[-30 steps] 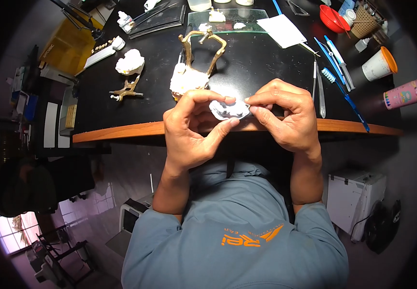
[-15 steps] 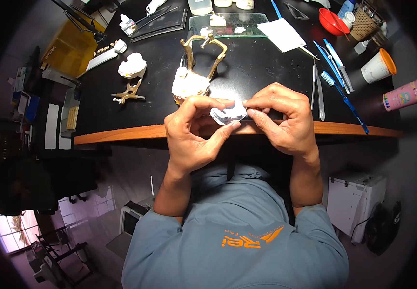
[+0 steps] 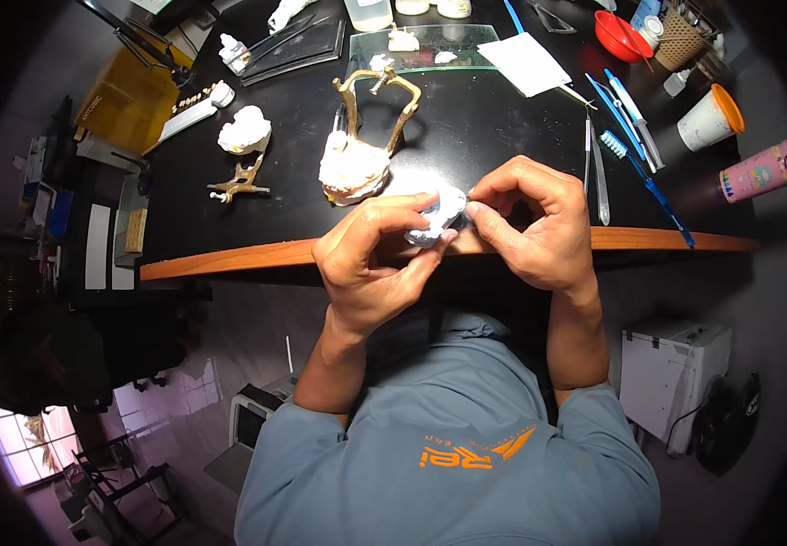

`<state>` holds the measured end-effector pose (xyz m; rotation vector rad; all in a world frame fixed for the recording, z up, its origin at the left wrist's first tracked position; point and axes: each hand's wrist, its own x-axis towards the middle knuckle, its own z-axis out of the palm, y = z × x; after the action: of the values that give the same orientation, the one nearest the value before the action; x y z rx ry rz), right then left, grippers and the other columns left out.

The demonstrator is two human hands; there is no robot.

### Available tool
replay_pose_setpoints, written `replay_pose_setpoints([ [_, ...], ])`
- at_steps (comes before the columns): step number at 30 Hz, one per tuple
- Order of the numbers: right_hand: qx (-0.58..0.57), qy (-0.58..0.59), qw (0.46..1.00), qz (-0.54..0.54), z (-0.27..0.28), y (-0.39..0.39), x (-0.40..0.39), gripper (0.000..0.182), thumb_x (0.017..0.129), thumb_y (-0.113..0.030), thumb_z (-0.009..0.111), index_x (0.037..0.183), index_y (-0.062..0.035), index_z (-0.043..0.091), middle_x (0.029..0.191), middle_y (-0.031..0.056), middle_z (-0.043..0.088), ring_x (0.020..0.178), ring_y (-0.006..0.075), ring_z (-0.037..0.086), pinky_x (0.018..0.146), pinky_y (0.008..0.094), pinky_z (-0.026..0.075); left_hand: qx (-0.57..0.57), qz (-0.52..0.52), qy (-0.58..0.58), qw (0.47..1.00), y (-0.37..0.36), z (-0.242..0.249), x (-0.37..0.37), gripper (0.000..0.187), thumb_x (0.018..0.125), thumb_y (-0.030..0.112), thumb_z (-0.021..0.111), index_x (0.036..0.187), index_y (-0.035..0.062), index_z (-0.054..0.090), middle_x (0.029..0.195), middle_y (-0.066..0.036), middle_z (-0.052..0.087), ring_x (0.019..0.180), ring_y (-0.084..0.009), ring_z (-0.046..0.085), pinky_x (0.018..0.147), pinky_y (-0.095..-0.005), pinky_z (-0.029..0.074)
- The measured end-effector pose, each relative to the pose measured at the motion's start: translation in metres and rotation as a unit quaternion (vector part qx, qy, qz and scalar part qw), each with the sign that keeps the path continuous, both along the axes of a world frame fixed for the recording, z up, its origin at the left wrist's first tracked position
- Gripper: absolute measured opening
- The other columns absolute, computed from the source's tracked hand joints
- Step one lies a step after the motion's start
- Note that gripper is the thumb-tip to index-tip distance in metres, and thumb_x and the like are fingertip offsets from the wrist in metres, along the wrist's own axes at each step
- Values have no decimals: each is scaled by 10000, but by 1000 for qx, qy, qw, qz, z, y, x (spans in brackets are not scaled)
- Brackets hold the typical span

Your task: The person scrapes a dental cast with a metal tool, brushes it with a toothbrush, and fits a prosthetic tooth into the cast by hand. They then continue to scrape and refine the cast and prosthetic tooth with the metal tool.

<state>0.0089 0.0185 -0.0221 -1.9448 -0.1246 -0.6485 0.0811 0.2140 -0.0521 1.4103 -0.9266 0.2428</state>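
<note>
My left hand [image 3: 371,250] grips a pale, curved dental piece [image 3: 446,211] between thumb and fingers, above the table's front edge. It looks white and grey, shaped like a dental arch, and glares under the light. My right hand [image 3: 539,218] is closed in a pinch, its thumb and index fingertips right at the piece's right rim; what they hold, if anything, I cannot make out. Just beyond my left hand stands a white plaster dental model [image 3: 354,171] mounted on a brass articulator frame [image 3: 410,105].
Another plaster model [image 3: 245,130] on a brass articulator part lies left. Rightward are a blue toothbrush [image 3: 653,196], metal tweezers [image 3: 602,187], a cup with an orange rim [image 3: 710,118] and a pink bottle [image 3: 760,173]. A glass slab [image 3: 466,56] and white paper pad [image 3: 530,65] lie farther back.
The dental piece has been turned and tilted in my left hand, so its arch stands more upright. My right fingertips have stayed close to its rim. The view has shifted slightly.
</note>
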Motion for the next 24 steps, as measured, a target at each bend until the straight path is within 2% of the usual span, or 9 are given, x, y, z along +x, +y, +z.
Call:
replay_pose_setpoints([
  [14,5,-42,997,61,-3,-5,4,128,812,8,838,925,-36,798,908,71,778,776,140,677,645,261,510,-36,-45,6,998,4,0,2,340,774,-134,863,1031,-54,654,1119,-233,746,1003,-203,760,768,-289,683],
  [24,15,-24,998,53,-5,-7,1,124,815,9,845,927,-19,799,877,79,767,717,109,640,622,245,495,-29,-39,-16,999,4,1,2,328,771,-136,863,1018,-48,666,1117,-225,751,993,-191,762,754,-278,670],
])
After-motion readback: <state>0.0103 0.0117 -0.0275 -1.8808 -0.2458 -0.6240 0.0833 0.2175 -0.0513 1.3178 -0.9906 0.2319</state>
